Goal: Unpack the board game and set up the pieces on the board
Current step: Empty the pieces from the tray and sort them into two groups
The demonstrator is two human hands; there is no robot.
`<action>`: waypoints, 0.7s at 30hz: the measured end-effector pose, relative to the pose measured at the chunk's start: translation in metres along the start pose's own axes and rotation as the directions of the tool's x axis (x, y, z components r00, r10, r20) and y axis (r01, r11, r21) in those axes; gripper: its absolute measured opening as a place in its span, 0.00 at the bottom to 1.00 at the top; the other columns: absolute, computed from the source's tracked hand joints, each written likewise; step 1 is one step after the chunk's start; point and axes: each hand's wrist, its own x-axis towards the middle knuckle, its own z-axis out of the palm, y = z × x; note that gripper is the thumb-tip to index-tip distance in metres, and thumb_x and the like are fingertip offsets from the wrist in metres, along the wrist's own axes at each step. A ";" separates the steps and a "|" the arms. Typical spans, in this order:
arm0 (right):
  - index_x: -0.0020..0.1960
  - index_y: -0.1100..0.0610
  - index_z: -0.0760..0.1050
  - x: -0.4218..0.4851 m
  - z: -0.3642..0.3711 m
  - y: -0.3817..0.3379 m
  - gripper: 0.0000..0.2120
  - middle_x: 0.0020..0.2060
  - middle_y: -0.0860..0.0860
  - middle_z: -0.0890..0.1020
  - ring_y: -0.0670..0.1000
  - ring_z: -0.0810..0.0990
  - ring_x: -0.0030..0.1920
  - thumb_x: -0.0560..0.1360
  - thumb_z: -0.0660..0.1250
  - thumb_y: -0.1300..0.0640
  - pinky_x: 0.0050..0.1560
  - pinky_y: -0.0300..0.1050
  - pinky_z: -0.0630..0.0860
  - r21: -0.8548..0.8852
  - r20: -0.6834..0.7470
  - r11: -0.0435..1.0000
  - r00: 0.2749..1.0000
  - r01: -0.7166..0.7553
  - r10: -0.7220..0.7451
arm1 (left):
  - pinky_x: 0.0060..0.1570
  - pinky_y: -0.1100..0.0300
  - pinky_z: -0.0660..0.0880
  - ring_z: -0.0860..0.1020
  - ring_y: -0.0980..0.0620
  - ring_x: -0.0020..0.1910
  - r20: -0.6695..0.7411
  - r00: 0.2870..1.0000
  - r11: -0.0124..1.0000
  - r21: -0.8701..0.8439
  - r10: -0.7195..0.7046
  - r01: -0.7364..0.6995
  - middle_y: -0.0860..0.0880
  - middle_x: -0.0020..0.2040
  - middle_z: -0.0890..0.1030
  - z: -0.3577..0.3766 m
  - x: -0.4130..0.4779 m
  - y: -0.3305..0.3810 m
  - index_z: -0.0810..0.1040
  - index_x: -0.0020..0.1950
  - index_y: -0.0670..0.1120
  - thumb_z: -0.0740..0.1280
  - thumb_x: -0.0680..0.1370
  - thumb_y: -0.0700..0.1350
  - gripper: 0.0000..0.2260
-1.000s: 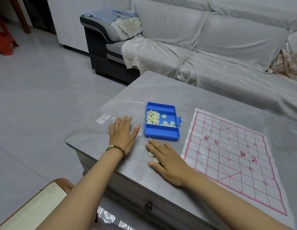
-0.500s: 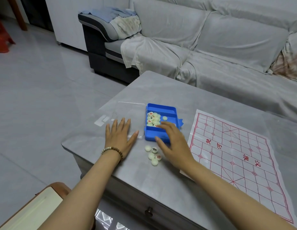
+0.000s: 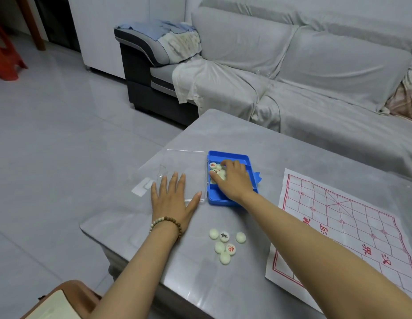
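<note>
gripped small pieces in the blue box with the right hand, pressed the left hand flat on the clear lid; seemed light, hard, slippery, best pinched at the rims.

The right hand, which a second ago lay flat over a cluster of game pieces on the near part of the table, has left them uncovered and reached into the blue box, fingers now curled over the pieces inside.
</note>
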 end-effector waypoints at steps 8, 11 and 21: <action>0.53 0.57 0.70 0.006 0.004 0.005 0.17 0.51 0.52 0.69 0.53 0.70 0.44 0.79 0.56 0.43 0.45 0.46 0.65 -0.061 -0.029 0.995 0.997 0.073 -0.075 | 0.73 0.49 0.38 0.45 0.49 0.76 -0.027 1.000 1.000 -0.012 -0.003 0.003 0.53 0.78 0.49 0.000 -0.002 0.001 0.48 0.77 0.52 0.45 0.78 0.64 0.30; 0.51 0.57 0.69 0.005 0.002 0.004 0.16 0.49 0.52 0.71 0.53 0.71 0.43 0.79 0.56 0.43 0.42 0.46 0.65 -0.086 -0.038 0.991 0.994 0.098 -0.102 | 0.74 0.49 0.39 0.45 0.49 0.76 -0.030 1.000 1.000 -0.016 -0.006 0.005 0.52 0.78 0.49 -0.001 -0.002 0.002 0.49 0.77 0.52 0.46 0.78 0.64 0.30; 0.46 0.56 0.72 0.005 0.000 0.011 0.19 0.44 0.49 0.70 0.51 0.73 0.40 0.77 0.58 0.39 0.36 0.44 0.66 -0.066 -0.078 0.995 0.993 0.081 -0.086 | 0.74 0.49 0.39 0.46 0.49 0.76 -0.033 0.999 1.000 -0.021 -0.012 0.011 0.53 0.78 0.50 -0.002 -0.002 0.002 0.49 0.77 0.52 0.46 0.78 0.64 0.30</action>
